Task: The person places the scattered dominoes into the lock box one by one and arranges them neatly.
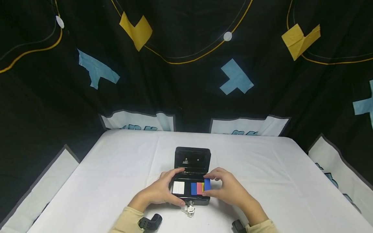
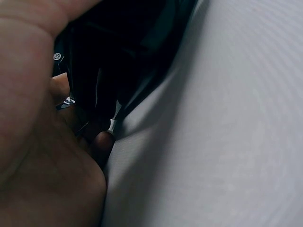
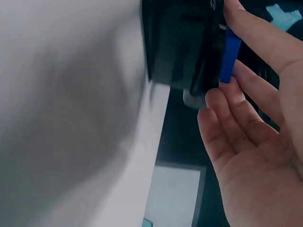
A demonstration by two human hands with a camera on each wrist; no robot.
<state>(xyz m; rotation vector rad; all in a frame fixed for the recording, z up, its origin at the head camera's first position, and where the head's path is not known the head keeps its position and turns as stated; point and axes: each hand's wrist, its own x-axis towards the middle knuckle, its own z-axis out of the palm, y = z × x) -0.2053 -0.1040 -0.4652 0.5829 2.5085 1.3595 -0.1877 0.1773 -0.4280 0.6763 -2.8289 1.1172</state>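
A small black cash box [image 1: 198, 202] stands on the white table with its lid [image 1: 192, 158] raised. My left hand [image 1: 160, 191] grips the box's left side, thumb at the front and fingers toward the hinge. Between thumb and fingers, my right hand [image 1: 225, 187] pinches a blue block [image 1: 207, 184] over the box's right end; the right wrist view shows this blue block [image 3: 230, 56] at the box's rim. Inside lie white blocks [image 1: 178, 187], another blue block [image 1: 193, 188], a pink block [image 1: 199, 188] and a partly hidden yellow block [image 1: 203, 186].
Keys [image 1: 190, 210] hang at the front of the box. The white tablecloth [image 1: 116, 181] spreads around it. Behind the table hangs a black curtain [image 1: 186, 94] with yellow and light blue tape shapes. A dark band [image 1: 150, 223] sits at my left wrist.
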